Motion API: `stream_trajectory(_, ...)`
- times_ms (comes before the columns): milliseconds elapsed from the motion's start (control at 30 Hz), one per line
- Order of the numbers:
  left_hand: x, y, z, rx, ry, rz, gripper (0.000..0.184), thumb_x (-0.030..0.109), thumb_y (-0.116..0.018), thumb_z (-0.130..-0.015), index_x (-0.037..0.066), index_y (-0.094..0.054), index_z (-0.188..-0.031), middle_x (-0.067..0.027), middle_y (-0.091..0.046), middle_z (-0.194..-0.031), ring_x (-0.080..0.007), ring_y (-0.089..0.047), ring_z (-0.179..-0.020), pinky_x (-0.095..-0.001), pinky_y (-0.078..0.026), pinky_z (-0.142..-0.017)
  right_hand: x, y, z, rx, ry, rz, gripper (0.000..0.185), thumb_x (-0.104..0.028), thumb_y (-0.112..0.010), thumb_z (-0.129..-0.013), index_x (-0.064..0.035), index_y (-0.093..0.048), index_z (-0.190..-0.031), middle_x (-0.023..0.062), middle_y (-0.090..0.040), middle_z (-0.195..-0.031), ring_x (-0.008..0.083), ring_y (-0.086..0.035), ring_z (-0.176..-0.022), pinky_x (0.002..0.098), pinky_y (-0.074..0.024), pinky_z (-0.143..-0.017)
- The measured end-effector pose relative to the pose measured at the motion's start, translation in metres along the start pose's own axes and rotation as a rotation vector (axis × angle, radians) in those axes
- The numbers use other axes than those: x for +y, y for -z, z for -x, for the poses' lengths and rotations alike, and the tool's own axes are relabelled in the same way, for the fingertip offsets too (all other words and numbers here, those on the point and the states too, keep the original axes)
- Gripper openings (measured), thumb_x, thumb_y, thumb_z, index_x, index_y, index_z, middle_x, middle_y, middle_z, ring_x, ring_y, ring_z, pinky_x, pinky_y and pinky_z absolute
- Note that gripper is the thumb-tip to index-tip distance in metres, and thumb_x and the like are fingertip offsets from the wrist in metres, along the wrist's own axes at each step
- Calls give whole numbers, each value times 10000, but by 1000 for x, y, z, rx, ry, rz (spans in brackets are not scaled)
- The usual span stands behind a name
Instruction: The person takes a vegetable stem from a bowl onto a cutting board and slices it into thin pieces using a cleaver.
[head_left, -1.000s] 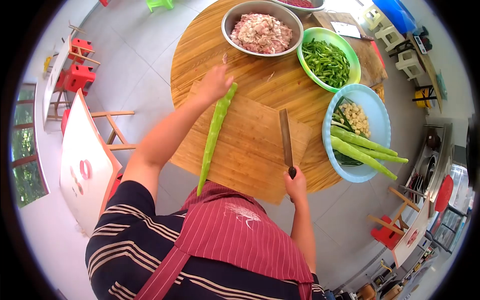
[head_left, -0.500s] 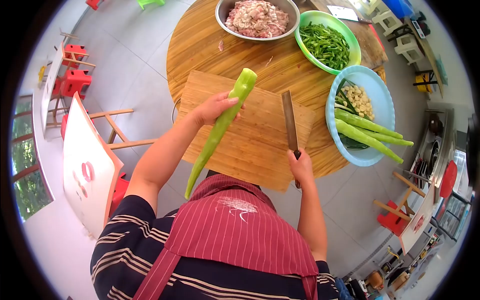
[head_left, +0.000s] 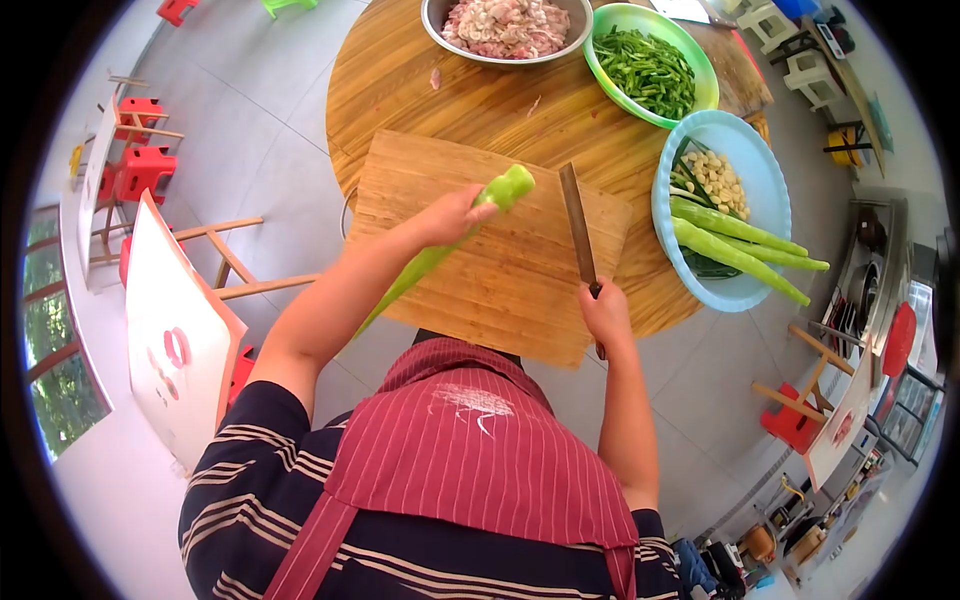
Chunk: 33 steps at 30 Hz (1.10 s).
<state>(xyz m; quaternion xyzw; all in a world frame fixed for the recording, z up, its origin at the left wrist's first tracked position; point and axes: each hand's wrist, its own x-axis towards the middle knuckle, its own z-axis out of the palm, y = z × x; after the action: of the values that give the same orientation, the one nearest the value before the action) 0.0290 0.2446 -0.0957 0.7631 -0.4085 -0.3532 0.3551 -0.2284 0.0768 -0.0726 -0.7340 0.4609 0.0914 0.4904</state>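
Observation:
My left hand (head_left: 456, 218) is closed around a long, pale-green celtuce stem (head_left: 510, 187). Its thick end points up and to the right, while part of its thin end is hidden behind my forearm. In my right hand (head_left: 606, 315) is a kitchen knife (head_left: 577, 220), gripped by its dark handle. The blade points away from me, seen nearly edge-on over the right part of the wooden cutting board (head_left: 430, 290). Knife and celtuce are apart. To the right, a light-blue basin (head_left: 768, 200) holds more celtuce stems (head_left: 740, 260), peeled garlic cloves (head_left: 717, 180) and dark-green leaves.
The round wooden table (head_left: 360, 95) also bears a steel bowl (head_left: 432, 30) of raw meat (head_left: 510, 28) and a green-rimmed basin (head_left: 600, 75) of cut green vegetables (head_left: 645, 75). White-topped tables (head_left: 165, 340) and red stools (head_left: 145, 172) stand to the sides.
The celtuce's thick end has swung right and down, toward the knife, and its lower part has gone behind my left forearm. My right hand has kept its hold on the knife.

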Motion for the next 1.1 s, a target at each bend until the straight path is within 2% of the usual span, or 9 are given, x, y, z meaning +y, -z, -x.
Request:
stream_trajectory(133,11,-46,20,22,105,-306,477,341,-606,-823,66,-472,-1189,-136,-521,-1023,-303,-533,-923,-422,-432,-799,-12,-12,12,138,153,132,216,-191,-584,-810,20,-568,-857,185,-574,-678,334,-542,-609,401,-415,-565)
stream_trajectory(200,11,-65,31,217,-28,-559,540,288,-664,-758,70,-461,-1209,-136,-498,-1070,-339,-505,-968,-420,-428,-807,-21,-21,26,152,154,127,232,-200,-586,-812,17,-577,-893,195,-592,-705,354,-566,-638,408,-431,-580)
stream_trajectory(267,12,-70,37,286,-43,-555,561,231,-689,-723,72,-458,-1208,-126,-494,-1102,-331,-496,-995,-415,-426,-821,-36,-30,43,151,174,49,276,-210,-592,-814,8,-580,-982,212,-611,-749,367,-596,-704,406,-460,-623)
stream_trajectory(333,7,-68,39,441,-232,-337,496,193,-677,-728,63,-485,-1166,-122,-497,-1114,-320,-504,-975,-405,-434,-823,-35,-43,50,150,201,94,305,-207,-594,-813,4,-576,-1031,221,-619,-777,375,-604,-734,413,-474,-644)
stream_trajectory(533,-3,-61,44,323,-317,-426,328,144,-636,-728,57,-551,-1032,-108,-517,-1048,-291,-514,-926,-368,-445,-812,-50,-62,68,62,234,260,282,-218,-595,-808,-12,-569,-999,224,-616,-757,404,-595,-705,457,-470,-635)
stream_trajectory(767,-5,-60,41,315,-297,-383,346,127,-641,-719,42,-540,-1038,-125,-522,-1070,-314,-514,-940,-382,-449,-811,-45,-60,76,71,248,222,280,-230,-598,-806,-11,-572,-978,221,-616,-740,412,-593,-688,468,-466,-626)
stream_trajectory(967,-7,-48,59,254,-75,-466,479,160,-685,-683,29,-486,-1099,-156,-512,-1012,-331,-499,-939,-406,-430,-794,-38,-60,75,65,248,210,291,-224,-590,-819,10,-568,-991,210,-604,-717,378,-585,-674,428,-446,-611)
stream_trajectory(1033,-21,-49,63,171,25,-456,483,179,-684,-704,13,-466,-1102,-168,-503,-973,-339,-491,-923,-418,-420,-785,-36,-60,72,99,233,110,286,-226,-586,-828,3,-566,-998,153,-579,-650,293,-561,-585,385,-430,-566)
stream_trajectory(1100,-31,-49,61,255,16,-389,468,198,-683,-717,9,-469,-1088,-171,-500,-966,-345,-489,-913,-422,-419,-781,-46,-53,74,75,169,71,301,-234,-581,-832,5,-566,-1015,176,-600,-717,318,-584,-656,389,-444,-601)
